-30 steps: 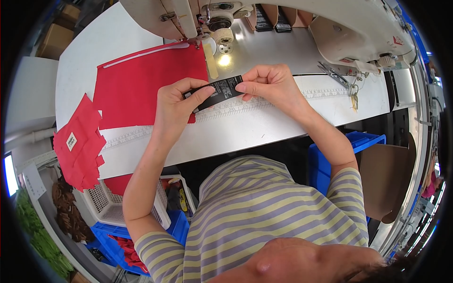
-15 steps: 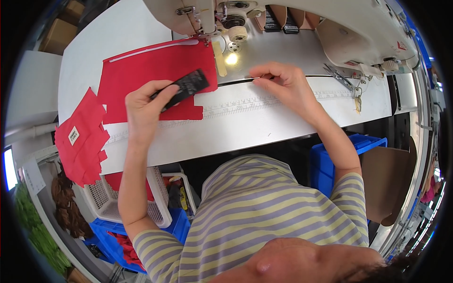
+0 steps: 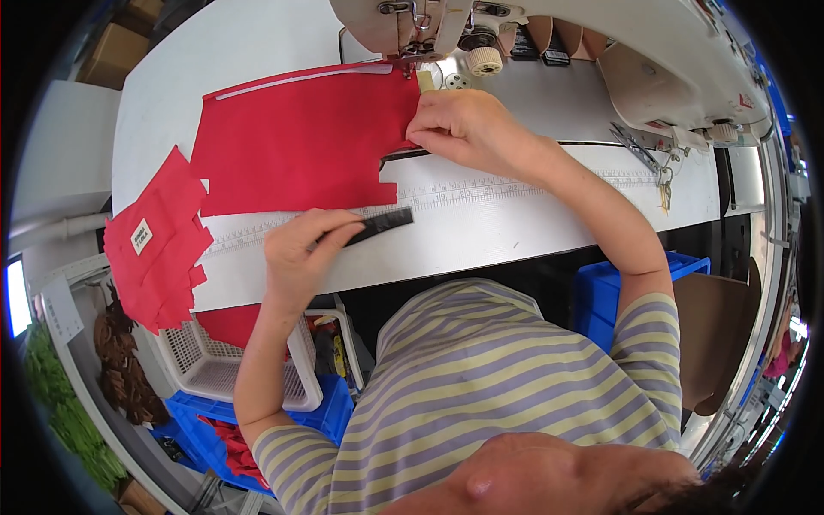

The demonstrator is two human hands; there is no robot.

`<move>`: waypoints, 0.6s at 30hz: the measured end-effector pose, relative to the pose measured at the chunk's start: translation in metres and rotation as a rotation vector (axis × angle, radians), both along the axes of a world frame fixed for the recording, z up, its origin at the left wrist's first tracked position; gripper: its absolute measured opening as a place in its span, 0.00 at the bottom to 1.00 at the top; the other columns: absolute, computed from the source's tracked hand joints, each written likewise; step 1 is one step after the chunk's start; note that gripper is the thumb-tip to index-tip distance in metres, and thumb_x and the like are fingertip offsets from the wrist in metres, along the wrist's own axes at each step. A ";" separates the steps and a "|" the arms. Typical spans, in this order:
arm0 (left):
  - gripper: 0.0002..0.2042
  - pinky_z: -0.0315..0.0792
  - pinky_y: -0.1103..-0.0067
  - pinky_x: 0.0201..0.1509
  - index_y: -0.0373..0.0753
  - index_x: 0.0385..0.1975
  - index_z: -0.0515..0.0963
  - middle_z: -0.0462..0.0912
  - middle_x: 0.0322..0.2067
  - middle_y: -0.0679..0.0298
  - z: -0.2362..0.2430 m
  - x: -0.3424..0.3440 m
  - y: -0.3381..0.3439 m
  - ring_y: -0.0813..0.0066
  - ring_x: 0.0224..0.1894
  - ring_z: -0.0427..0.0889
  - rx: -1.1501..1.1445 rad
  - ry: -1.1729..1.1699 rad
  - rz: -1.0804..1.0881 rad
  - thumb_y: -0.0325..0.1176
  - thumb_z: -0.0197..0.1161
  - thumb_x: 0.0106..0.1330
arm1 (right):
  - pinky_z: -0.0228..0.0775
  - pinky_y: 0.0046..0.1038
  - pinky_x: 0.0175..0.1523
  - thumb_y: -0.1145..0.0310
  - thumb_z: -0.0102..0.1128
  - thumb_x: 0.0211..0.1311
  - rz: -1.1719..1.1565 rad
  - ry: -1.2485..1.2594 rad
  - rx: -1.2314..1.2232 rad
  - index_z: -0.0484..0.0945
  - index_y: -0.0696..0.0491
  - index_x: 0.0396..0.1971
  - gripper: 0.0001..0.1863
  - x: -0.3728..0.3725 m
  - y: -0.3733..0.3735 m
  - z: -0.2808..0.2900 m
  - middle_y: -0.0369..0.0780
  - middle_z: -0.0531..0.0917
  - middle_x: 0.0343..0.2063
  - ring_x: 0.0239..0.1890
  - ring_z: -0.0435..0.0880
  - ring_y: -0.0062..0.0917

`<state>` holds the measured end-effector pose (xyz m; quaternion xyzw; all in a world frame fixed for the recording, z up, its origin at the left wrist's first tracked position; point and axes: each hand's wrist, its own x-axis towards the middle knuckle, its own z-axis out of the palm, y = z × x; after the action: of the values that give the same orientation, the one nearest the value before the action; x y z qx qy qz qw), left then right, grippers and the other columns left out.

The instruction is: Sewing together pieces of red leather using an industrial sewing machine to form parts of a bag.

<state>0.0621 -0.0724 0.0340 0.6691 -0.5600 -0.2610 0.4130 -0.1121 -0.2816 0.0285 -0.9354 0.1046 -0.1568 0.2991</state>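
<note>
A red fabric piece (image 3: 296,142) lies flat on the table, its far right corner under the needle area of the sewing machine (image 3: 403,34). A white strip (image 3: 305,79) runs along its far edge. My right hand (image 3: 468,129) is closed in a pinch at the fabric's right edge, just in front of the needle. Its fingertips hide part of that edge. My left hand (image 3: 300,253) holds a small stack of black labels (image 3: 382,225) between thumb and fingers, tilted edge-on above the table's ruler marks (image 3: 463,194), nearer me than the fabric.
Overlapping red fabric pieces (image 3: 159,249) with a small white tag hang over the table's left edge. Snips (image 3: 633,148) lie at the right. Black labels (image 3: 556,53) stand in a holder behind. Below are a white basket (image 3: 300,369) and a blue bin (image 3: 596,300).
My right hand has moved left onto the fabric's edge. My left hand has come down nearer me, off the fabric, turning the labels edge-on. The whole view has shifted slightly.
</note>
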 end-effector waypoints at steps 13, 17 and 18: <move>0.09 0.71 0.85 0.39 0.30 0.37 0.81 0.82 0.27 0.66 0.003 0.001 -0.085 0.83 0.31 0.76 0.068 0.088 -0.002 0.29 0.63 0.60 | 0.65 0.22 0.23 0.68 0.60 0.62 -0.251 -0.418 -0.053 0.79 0.57 0.38 0.09 0.002 -0.002 0.006 0.37 0.75 0.14 0.14 0.71 0.21; 0.10 0.68 0.87 0.36 0.32 0.38 0.82 0.81 0.30 0.69 -0.002 0.041 -0.121 0.86 0.31 0.74 0.232 0.261 -0.032 0.31 0.64 0.60 | 0.67 0.26 0.26 0.65 0.66 0.54 -0.123 -0.381 -0.338 0.81 0.52 0.41 0.14 -0.014 0.007 -0.005 0.36 0.75 0.20 0.20 0.74 0.26; 0.10 0.67 0.87 0.37 0.32 0.38 0.82 0.82 0.30 0.69 -0.002 0.044 -0.125 0.86 0.32 0.74 0.274 0.291 -0.068 0.31 0.64 0.60 | 0.68 0.27 0.28 0.64 0.68 0.51 -0.084 -0.311 -0.459 0.81 0.50 0.42 0.17 -0.020 0.015 -0.009 0.36 0.75 0.23 0.23 0.75 0.27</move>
<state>0.1063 -0.1975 0.0318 0.6551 -0.4760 -0.4424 0.3854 -0.1320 -0.2665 0.0198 -0.9382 0.0578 -0.3303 0.0851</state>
